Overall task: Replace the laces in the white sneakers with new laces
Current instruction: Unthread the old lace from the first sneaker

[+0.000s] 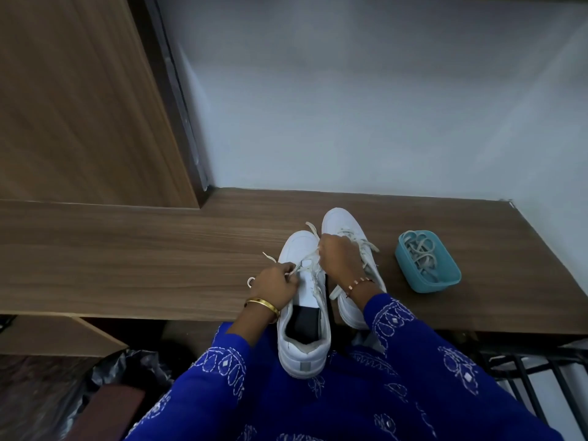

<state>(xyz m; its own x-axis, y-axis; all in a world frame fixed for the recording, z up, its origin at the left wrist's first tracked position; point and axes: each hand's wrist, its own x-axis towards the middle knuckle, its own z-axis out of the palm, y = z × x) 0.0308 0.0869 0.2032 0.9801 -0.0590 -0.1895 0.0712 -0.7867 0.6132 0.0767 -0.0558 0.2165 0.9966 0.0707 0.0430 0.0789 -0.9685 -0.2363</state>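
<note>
Two white sneakers stand on the wooden table (127, 249). The near sneaker (302, 338) hangs over the table's front edge, heel toward me, its tongue laid open. My left hand (275, 286) pinches one end of its white lace (310, 262) at the shoe's left side. My right hand (339, 259) grips the other part of the lace above the eyelets. The far sneaker (342, 224) lies to the right, partly hidden behind my right hand and wrist, with loose laces on it.
A teal plastic tub (428, 265) holding several white laces stands on the table to the right of the shoes. A wooden cabinet (79, 106) rises at the left and a white wall at the back. A black bag (121, 370) lies below left.
</note>
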